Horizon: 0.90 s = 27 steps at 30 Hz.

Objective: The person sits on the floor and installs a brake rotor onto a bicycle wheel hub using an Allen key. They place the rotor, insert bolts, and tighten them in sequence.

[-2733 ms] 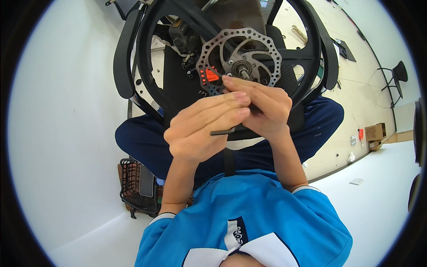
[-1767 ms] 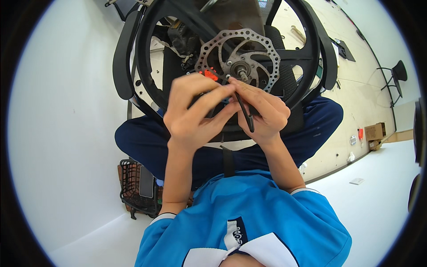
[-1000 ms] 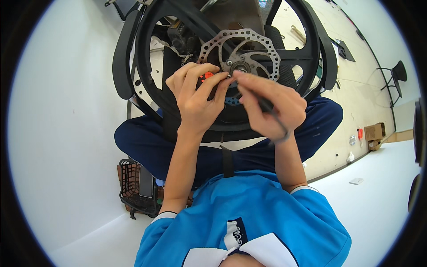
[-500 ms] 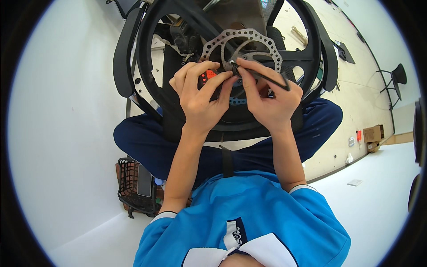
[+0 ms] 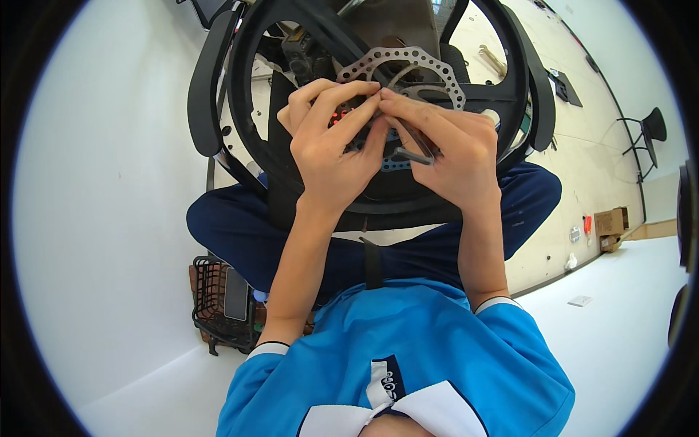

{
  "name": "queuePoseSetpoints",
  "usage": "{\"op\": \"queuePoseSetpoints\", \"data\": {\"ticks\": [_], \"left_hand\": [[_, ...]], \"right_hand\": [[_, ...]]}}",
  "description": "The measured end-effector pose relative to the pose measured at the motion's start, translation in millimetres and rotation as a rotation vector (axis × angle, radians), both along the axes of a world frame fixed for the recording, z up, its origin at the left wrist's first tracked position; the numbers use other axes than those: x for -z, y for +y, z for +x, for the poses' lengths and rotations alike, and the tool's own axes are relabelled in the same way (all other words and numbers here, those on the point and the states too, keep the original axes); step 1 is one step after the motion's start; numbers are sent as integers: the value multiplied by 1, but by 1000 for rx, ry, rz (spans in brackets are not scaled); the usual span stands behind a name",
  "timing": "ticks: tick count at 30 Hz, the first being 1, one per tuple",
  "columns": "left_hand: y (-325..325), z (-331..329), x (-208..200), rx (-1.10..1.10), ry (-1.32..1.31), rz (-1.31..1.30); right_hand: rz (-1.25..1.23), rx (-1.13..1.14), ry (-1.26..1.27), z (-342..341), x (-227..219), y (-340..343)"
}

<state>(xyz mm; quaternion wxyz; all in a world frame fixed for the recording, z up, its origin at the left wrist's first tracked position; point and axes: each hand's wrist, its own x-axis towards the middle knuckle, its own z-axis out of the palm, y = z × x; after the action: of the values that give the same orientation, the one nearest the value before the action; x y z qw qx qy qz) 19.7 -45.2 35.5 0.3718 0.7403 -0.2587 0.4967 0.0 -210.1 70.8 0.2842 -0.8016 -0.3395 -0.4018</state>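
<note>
A silver brake disc (image 5: 415, 54), drilled with small holes, is mounted at the hub of a black spoked wheel (image 5: 239, 109). Above the hub, my right hand (image 5: 460, 149) is closed around a dark hex key (image 5: 415, 156), whose bent end shows below the fingers. Its other end is hidden among my fingertips. My left hand (image 5: 328, 149) meets the right one there, thumb and forefinger pinched together; what they grip is covered. Behind the left fingers, part of a red piece with black dots (image 5: 338, 116) shows.
The wheel lies between the black armrests (image 5: 205, 102) of a chair, in front of my crossed legs. A black wire basket (image 5: 211, 298) stands at lower left beside the white wall. Tools (image 5: 492, 61) and small parts lie on the floor to the right, with a cardboard box (image 5: 611, 220) farther off.
The hex key has turned, its free end swinging from the right down toward me. My right hand has rolled and shifted slightly right; the left fingertips have closed in over the hub.
</note>
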Motion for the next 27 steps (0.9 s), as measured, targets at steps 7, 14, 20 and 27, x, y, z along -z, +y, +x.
{"op": "queuePoseSetpoints", "data": {"ticks": [7,14,20,27], "left_hand": [[-6,1,4,-26,-56,-14],[-8,8,6,-6,-109,-49],[1,9,3,59,-41,35],[8,-9,-24,354,106,67]], "right_hand": [[223,-47,17,-20,-8,7],[258,-162,-238,-22,-14,14],[98,-254,-138,-26,-23,12],[-101,-672,115,3,-51,-3]]}}
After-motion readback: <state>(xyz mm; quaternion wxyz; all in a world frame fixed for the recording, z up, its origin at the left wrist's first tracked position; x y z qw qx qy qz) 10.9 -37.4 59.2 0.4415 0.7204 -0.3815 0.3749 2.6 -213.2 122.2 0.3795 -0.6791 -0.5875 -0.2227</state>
